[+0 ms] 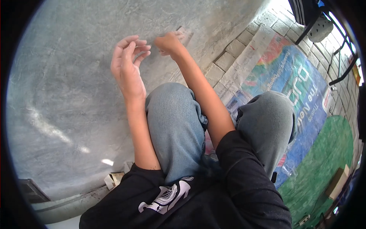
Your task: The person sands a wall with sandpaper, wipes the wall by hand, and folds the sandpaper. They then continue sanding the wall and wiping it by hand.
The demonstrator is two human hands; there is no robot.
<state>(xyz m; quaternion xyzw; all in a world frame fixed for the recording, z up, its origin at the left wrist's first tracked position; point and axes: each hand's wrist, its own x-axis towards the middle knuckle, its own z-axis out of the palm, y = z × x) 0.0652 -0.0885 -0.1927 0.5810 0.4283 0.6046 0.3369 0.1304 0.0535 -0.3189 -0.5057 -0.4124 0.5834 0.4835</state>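
My right hand (169, 44) is closed, its fingers curled against a grey, smooth-plastered wall (80, 49). From its far side sticks out a flat, brownish-grey rectangular piece (187, 35) that lies against the wall; its exact kind does not show. Beside it, to the left, my left hand (127, 68) is raised in front of the wall with its fingers loosely bent and apart, holding nothing. Pale dust shows on its fingers. Both forearms pass by my bent knees in blue jeans (173, 126).
A printed banner sheet (301, 80) covers the paving bricks (225, 61) at right, near a green mat (324, 152). Black metal legs (343, 57) stand at the upper right. Small boxes (114, 179) lie at the wall's lower left; a cardboard piece (337, 183) is lower right.
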